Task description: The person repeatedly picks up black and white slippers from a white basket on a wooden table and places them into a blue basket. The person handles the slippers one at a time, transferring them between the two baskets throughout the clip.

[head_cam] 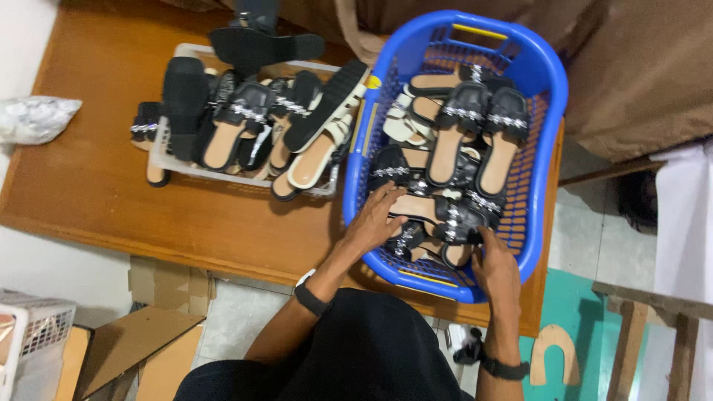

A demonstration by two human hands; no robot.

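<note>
The blue plastic basket (546, 89) stands on the right part of the wooden tabletop (89, 186) and it is full of slide sandals, most of them black with a shiny chain strap, a few of them cream. Both hands are at the near end of this basket. The left hand (373, 221) reaches over the near-left rim with the palm down and the fingers spread. The fingertips rest on a black sandal (416, 206) that lies across the pile with its tan insole up. The hand is open and lies flat on it; it does not close around anything. The right hand (496, 269) is at the near-right rim, fingers pointing into the basket and lightly bent. Its fingertips touch the black strap of another sandal (464, 223) just beside the first one. If it pinches the strap or only touches it, I cannot tell. Both forearms come up from the bottom of the view, each with a dark band at the wrist.

To the left of the basket, close beside it, a white tray (160, 148) holds more sandals, heaped and partly hanging over its edge. A white plastic bag (33, 119) lies at the far left.
</note>
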